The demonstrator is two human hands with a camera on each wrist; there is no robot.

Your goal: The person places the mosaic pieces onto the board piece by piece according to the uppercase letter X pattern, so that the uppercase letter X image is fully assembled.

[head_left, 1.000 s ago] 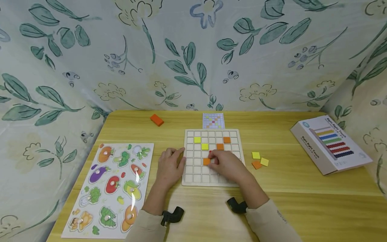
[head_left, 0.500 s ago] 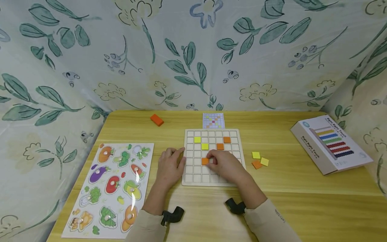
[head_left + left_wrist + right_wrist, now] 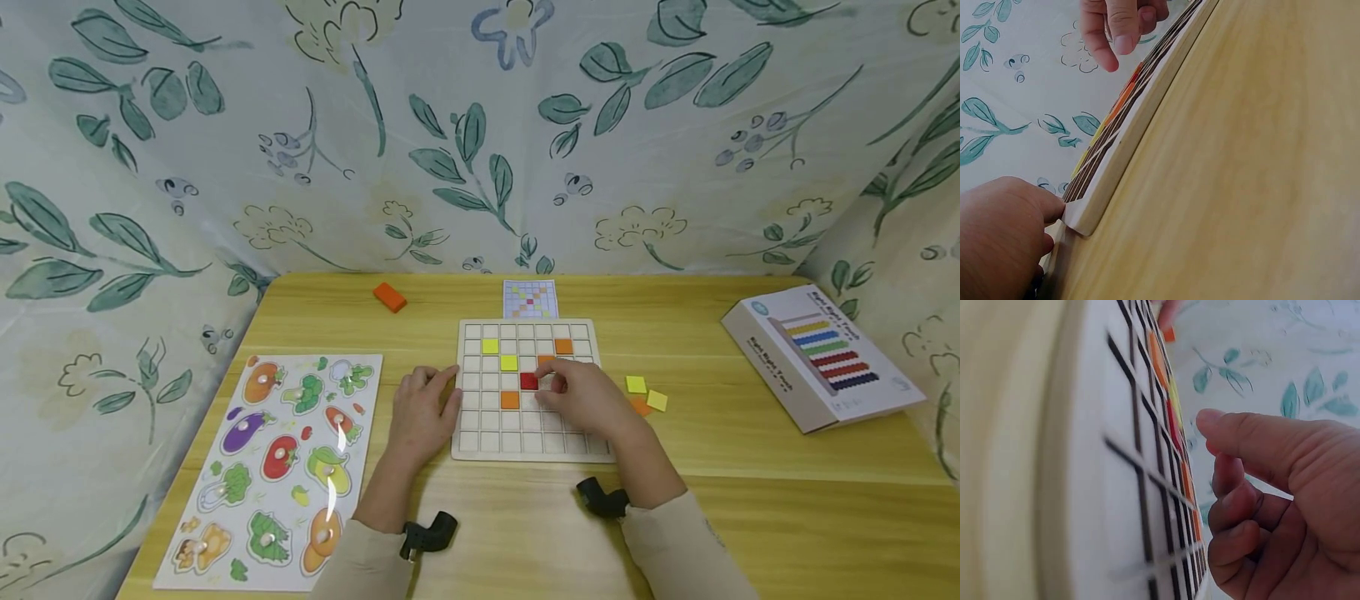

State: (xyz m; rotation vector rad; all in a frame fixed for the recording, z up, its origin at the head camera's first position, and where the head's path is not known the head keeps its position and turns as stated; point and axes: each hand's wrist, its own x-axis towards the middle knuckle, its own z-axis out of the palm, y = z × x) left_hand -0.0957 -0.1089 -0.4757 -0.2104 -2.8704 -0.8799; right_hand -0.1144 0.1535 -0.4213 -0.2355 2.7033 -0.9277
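A wooden grid board (image 3: pixel 480 418) lies at the table's middle. On it are two yellow tiles, the nearer yellow tile (image 3: pixel 509 362) beside a red tile (image 3: pixel 528 381) at the centre, plus an orange tile (image 3: pixel 510 400) diagonally below the red. More orange tiles run to the upper right, the farthest orange tile (image 3: pixel 563 346) whole in view, another partly covered. My left hand (image 3: pixel 422 415) rests against the board's left edge, thumb and index touching it. Over the board's right half hovers my right hand (image 3: pixel 581 396), fingers loosely bent beside the red tile, nothing between thumb and index.
Right of the board lie two loose yellow tiles (image 3: pixel 657 401) and an orange one, partly hidden. A pattern card (image 3: pixel 530 298) touches the far edge. An orange block (image 3: pixel 390 297) sits back left, a vegetable puzzle (image 3: pixel 258 497) at left, a printed box (image 3: pixel 821 358) at right.
The orange tile below the red one has shifted slightly left into its square. My right hand has let go of it and moved right and up, uncovering the red tile. My left hand stays.
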